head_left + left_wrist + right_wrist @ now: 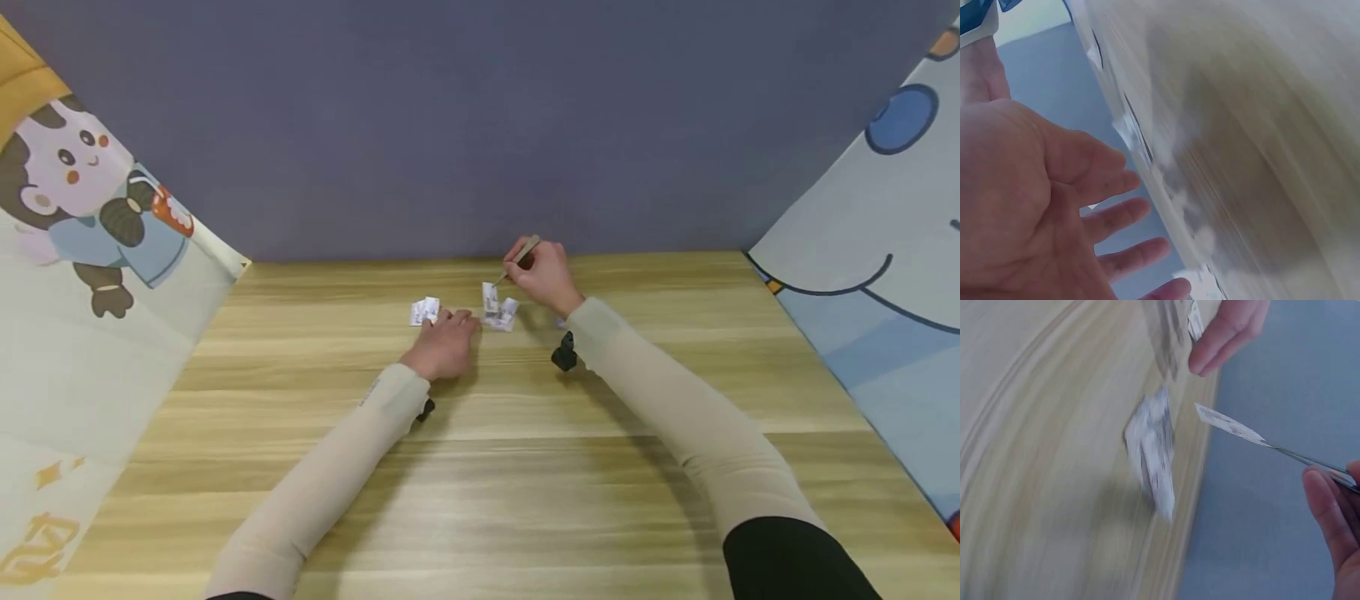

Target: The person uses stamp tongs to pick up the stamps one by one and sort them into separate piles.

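My right hand (546, 275) holds a pair of tweezers (527, 250) between thumb and fingers. Their tips grip a small printed paper slip (1229, 425), raised above the table in the right wrist view. Below it lies a loose pile of similar slips (501, 320), blurred in the right wrist view. My left hand (444, 346) is nearest a second group of slips (425, 311), with its fingertips reaching to their right edge. In the left wrist view its fingers (1122, 219) are spread and relaxed, holding nothing.
The wood-grain table (487, 492) meets a dark grey-blue wall (480, 125) at its far edge. Another slip (560, 322) shows partly behind the right wrist. A black wrist device (564, 352) hangs under the right sleeve. Cartoon-printed panels (90, 192) flank both sides.
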Motion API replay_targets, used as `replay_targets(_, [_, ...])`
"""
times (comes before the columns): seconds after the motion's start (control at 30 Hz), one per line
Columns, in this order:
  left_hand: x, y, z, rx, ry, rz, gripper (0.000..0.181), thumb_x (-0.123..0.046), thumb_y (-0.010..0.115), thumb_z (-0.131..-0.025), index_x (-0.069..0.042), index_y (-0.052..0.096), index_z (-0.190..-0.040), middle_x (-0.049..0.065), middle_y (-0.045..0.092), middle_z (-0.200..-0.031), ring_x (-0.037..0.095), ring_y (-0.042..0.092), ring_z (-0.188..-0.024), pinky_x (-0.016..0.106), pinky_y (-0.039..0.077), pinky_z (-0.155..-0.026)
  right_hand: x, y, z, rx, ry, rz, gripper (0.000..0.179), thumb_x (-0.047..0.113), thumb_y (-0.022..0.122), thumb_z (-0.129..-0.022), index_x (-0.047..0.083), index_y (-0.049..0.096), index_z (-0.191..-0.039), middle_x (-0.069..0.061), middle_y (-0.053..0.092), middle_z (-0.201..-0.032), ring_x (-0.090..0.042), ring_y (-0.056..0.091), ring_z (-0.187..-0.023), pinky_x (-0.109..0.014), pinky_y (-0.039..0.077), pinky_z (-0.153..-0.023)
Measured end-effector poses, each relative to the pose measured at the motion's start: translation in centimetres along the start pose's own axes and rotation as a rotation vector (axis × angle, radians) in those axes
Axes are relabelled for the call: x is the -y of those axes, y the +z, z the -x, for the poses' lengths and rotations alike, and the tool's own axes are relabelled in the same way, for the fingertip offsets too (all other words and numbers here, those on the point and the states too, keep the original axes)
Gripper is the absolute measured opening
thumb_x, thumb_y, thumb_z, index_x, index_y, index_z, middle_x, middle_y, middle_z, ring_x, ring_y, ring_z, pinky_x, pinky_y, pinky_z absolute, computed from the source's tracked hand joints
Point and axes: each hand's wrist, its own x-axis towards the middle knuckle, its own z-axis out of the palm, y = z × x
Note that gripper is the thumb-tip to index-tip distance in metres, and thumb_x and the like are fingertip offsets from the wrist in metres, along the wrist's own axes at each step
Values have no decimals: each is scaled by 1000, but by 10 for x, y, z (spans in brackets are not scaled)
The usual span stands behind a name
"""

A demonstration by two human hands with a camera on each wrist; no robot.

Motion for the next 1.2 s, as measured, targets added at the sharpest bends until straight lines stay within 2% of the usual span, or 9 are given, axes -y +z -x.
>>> replay_targets(0.1, [8,-3,4,-5,-31,-1,58,-9,46,-88,-13,38,-145,7,29,-150,30,25,-132,56,24,-100,2,10,-2,18,-1,-23,4,8,63,-87,4,65,-85,-8,66,-75,-21,65,-64,-29,52,-56])
replay_targets(0.23, [20,-7,9,-33,-95,11,60,-9,48,-85,-5,36,-144,13,30,-148,33,25,-132,56,23,-98,7,27,-6,37,-5,-58,5,9,63,-88,5,65,-85,-11,67,-76,-25,65,-65,-29,52,-57])
replay_targets(0.43, [32,-10,14,-38,-155,25,57,-11,49,-87,2,36,-141,20,34,-142,36,26,-128,55,24,-97,17,56,-17,58,0,-105,6,9,62,-89,3,65,-87,-6,66,-74,-20,64,-64,-29,52,-56])
replay_targets(0.67, [40,-7,15,-36,-158,39,55,-12,51,-87,-1,39,-140,16,36,-142,34,30,-124,54,27,-94,18,84,-25,90,13,-60,6,7,60,-89,7,64,-85,-3,65,-71,-12,61,-61,-27,50,-55])
replay_targets(0.83, [43,-5,16,-10,-142,21,51,-11,47,-89,-5,42,-140,12,36,-144,32,32,-126,54,29,-93,15,95,-24,106,1,5,6,7,61,-87,10,64,-82,1,63,-69,-12,59,-61,-27,48,-57])
replay_targets(0.9, [45,-5,18,5,-141,15,51,-11,46,-89,-5,42,-140,12,35,-145,33,32,-127,55,28,-94,14,95,-24,93,2,29,8,7,62,-86,12,64,-80,2,63,-69,-12,58,-61,-27,48,-58])
replay_targets(0.97, [44,-6,17,7,-136,14,53,-10,47,-88,-6,42,-141,12,35,-146,33,31,-128,56,28,-95,12,86,-23,72,9,32,8,7,62,-86,11,64,-80,1,63,-68,-12,58,-60,-27,48,-58])
replay_targets(1.2, [41,-8,16,-26,-126,40,60,-7,47,-86,-3,35,-144,14,30,-148,34,24,-133,57,25,-97,-2,40,-15,56,3,36,6,11,62,-89,8,64,-84,-2,65,-71,-13,60,-61,-30,50,-60])
